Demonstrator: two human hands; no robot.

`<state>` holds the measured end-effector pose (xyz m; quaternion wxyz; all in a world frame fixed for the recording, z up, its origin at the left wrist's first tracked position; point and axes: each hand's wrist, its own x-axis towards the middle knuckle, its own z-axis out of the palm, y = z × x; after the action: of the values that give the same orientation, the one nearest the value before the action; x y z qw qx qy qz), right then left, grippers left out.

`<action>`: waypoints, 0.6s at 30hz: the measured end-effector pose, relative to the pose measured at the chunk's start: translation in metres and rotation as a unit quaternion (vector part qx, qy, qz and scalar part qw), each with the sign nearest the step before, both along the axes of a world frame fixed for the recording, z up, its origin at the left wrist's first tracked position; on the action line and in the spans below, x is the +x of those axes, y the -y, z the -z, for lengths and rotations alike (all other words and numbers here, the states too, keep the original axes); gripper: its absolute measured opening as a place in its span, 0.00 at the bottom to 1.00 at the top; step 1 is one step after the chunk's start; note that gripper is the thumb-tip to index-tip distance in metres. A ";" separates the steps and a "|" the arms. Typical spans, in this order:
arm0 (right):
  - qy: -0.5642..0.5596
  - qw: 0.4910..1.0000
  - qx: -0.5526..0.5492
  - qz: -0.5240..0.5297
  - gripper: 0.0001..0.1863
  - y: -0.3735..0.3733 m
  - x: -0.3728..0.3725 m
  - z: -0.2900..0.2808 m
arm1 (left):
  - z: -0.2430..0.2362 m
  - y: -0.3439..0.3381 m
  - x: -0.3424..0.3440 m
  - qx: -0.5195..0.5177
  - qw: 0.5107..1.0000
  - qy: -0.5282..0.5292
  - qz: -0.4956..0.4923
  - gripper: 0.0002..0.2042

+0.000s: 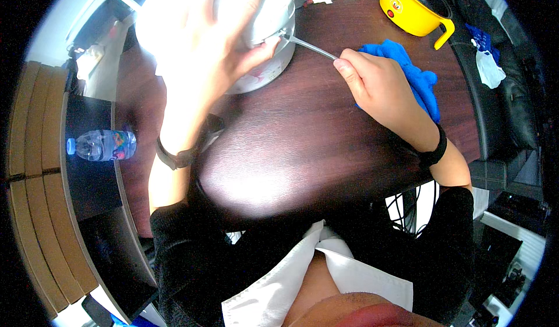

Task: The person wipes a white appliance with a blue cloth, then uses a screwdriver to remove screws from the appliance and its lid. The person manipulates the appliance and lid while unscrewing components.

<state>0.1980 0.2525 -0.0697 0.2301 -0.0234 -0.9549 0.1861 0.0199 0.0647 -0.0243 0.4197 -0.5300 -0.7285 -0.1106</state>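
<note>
Your white pot [272, 71] sits at the far side of the brown table [314, 135], partly washed out by glare. Your left hand [224, 50] lies against it, thumb and fingers spread wide. Your right hand [375, 79] is closed around a thin rod [314, 48], whose far end meets the pot near your left thumb. A blue cloth [422, 82] lies just beside your right hand; a yellow pan [406, 11] is beyond it, and a clear bottle [105, 145] is well to the left.

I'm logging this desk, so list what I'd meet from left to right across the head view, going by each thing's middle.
Water bottle, left hand, thin tool, right hand, yellow pot, crumpled white bundle.
</note>
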 end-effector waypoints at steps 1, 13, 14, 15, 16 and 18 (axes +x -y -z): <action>-0.001 1.000 0.001 0.002 0.14 0.000 0.001 0.000 | 0.001 -0.001 0.000 0.000 1.000 0.003 0.002 0.37; 0.004 1.000 -0.026 0.014 0.15 -0.004 0.005 0.003 | 0.003 -0.003 0.000 0.005 1.000 -0.002 0.021 0.37; 0.002 0.999 -0.035 0.014 0.15 -0.003 0.006 0.003 | 0.003 -0.003 0.000 0.008 1.000 0.003 0.024 0.37; 0.001 0.999 -0.046 0.007 0.15 -0.003 0.004 0.003 | 0.002 -0.001 0.001 0.009 1.000 0.007 0.021 0.37; -0.001 0.998 -0.058 0.000 0.15 -0.002 0.003 0.002 | 0.001 0.002 0.002 0.010 1.000 0.011 0.017 0.37; -0.003 0.996 -0.088 0.001 0.16 -0.006 0.004 0.009 | -0.001 0.001 0.006 -0.003 1.000 0.023 -0.004 0.37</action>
<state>0.2017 0.2581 -0.0790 0.2305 -0.0443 -0.9342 0.2688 0.0257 0.0632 -0.0236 0.4015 -0.5260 -0.7403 -0.1188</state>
